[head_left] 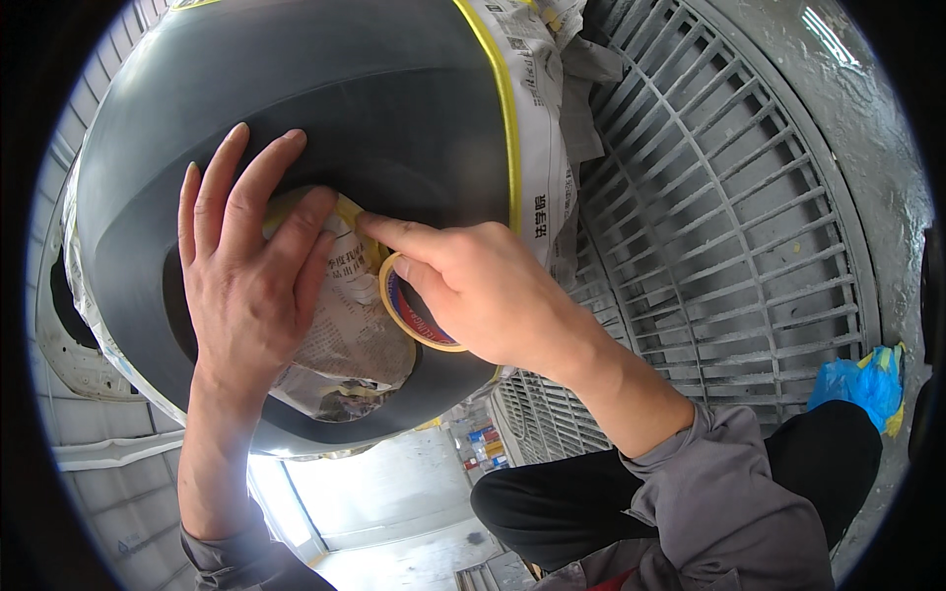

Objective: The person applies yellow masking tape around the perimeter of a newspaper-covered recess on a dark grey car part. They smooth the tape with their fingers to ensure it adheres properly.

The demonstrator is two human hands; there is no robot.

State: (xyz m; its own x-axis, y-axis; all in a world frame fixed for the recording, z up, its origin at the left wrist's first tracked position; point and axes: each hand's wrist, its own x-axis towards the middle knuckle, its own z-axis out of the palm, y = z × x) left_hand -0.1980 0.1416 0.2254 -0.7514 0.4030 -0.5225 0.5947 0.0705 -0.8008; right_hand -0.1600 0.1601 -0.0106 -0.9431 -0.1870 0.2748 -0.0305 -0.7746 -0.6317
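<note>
A large, curved, dark grey panel (394, 108), perhaps a vehicle bumper, fills the upper left. In its rounded recess sits a sheet of newspaper (345, 350), edged along its top by yellow masking tape (347, 209). My left hand (241, 291) lies with fingers spread over the left side of the recess, its index finger and thumb against the newspaper's upper edge. A roll of masking tape (389, 300) hangs from my right hand (493, 286), its core partly covered by the fingers. My right index fingertip touches the tape strip just right of my left thumb.
Along the panel's right edge runs a yellow tape line (511, 128) with more newspaper (540, 177) beyond it. Metal floor grating (709, 197) spreads out to the right. A blue plastic bag (847, 389) lies by my bent black-clad knee (823, 453).
</note>
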